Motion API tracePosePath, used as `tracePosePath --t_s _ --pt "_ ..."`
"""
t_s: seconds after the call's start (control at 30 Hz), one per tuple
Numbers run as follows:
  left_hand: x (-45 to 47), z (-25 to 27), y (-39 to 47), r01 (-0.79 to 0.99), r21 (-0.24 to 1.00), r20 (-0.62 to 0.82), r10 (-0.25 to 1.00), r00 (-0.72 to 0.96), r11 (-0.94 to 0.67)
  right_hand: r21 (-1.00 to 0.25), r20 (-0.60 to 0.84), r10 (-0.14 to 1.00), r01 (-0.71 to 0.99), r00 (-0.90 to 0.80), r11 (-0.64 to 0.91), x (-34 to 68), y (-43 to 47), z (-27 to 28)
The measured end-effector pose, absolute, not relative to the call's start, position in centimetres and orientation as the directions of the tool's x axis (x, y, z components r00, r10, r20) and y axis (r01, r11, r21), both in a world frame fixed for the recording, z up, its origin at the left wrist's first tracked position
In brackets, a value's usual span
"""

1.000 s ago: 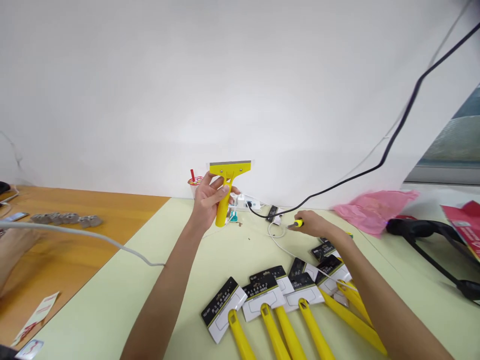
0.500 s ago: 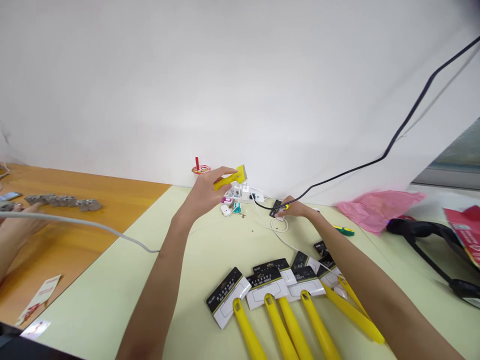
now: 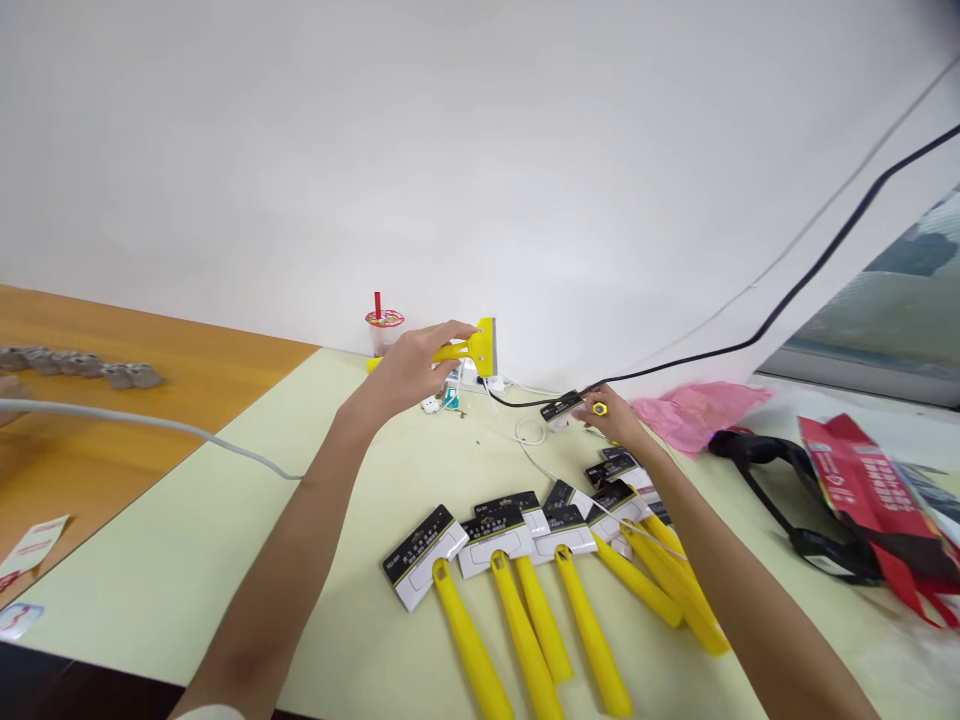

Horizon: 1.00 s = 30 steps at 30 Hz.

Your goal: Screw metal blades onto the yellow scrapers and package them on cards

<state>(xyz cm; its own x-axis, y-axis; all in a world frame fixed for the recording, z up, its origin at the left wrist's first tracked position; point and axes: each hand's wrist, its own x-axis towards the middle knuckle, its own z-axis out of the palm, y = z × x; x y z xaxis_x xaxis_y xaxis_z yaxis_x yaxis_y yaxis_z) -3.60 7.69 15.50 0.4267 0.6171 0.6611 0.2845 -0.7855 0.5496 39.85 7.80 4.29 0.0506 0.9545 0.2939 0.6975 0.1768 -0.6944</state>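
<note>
My left hand [image 3: 409, 375] is closed around the yellow handle of a scraper [image 3: 484, 347], its wide head and metal blade edge upright beyond the fingertips. My right hand [image 3: 611, 415] pinches a black-and-white packaging card [image 3: 561, 408] near the wall. A tool with a round yellow end [image 3: 600, 408] also shows in that hand; the rest of it is hidden by the fingers. Between my forearms lie several yellow-handled scrapers [image 3: 472, 640], their heads under black-and-white cards [image 3: 426, 555].
A power strip [image 3: 491, 383] with plugs sits by the wall, a black cable [image 3: 675, 360] running off right. A lidded cup [image 3: 385, 335] with red straw stands behind my left hand. Pink plastic [image 3: 701, 410], black-framed goggles [image 3: 787, 500] and a red bag [image 3: 862, 480] lie right. Grey pieces [image 3: 67, 362] lie left.
The view has shifted right, so the table things appear further left. My left hand has turned the scraper head more face-on. My right hand has raised the card slightly, and the yellow end shows more clearly.
</note>
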Motion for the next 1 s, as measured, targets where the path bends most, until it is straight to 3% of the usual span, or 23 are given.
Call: tracePosePath --t_s 0.1,0.2,0.3,0.4,0.47,0.53,0.67,0.8,1.0 --pt "-3.3 15.7 7.1 0.22 0.608 0.653 0.638 0.408 -0.763 -0.592 0.441 0.897 0.74 -0.034 0.319 40.5 4.8 5.7" --pt "-2.7 15.7 6.6 0.134 0.674 0.641 0.665 0.383 -0.727 -0.56 0.472 0.878 0.743 -0.079 0.367 40.3 1.3 7.3" --pt "-1.3 15.3 6.1 -0.061 0.759 0.629 0.706 0.324 -0.648 -0.604 0.509 0.856 0.673 -0.086 0.427 38.8 -1.7 9.0" --pt "0.8 14.7 5.8 -0.363 0.811 0.565 0.775 0.283 -0.459 -0.776 0.523 0.844 0.472 0.114 0.417 36.0 -2.9 10.8" --pt "2.2 14.3 5.6 -0.537 0.786 0.495 0.832 0.249 -0.307 -0.879 0.463 0.855 0.245 0.234 0.409 33.5 -2.6 11.8" --pt "3.2 14.0 5.4 -0.66 0.724 0.428 0.881 0.203 -0.2 -0.904 0.418 0.861 0.033 0.29 0.427 30.8 -1.7 12.7" --pt "3.5 14.4 5.3 -0.787 0.599 0.342 0.935 0.088 -0.145 -0.895 0.299 0.921 -0.262 0.251 0.362 25.6 0.7 13.2" --pt "2.4 15.1 5.7 -0.822 0.533 0.242 0.967 -0.075 -0.197 -0.897 0.201 0.969 -0.37 0.146 0.242 22.1 2.6 11.9" --pt "1.2 14.8 7.0 -0.826 0.518 0.126 0.975 -0.183 -0.222 -0.919 0.166 0.983 -0.348 0.082 0.184 21.1 3.8 10.3"
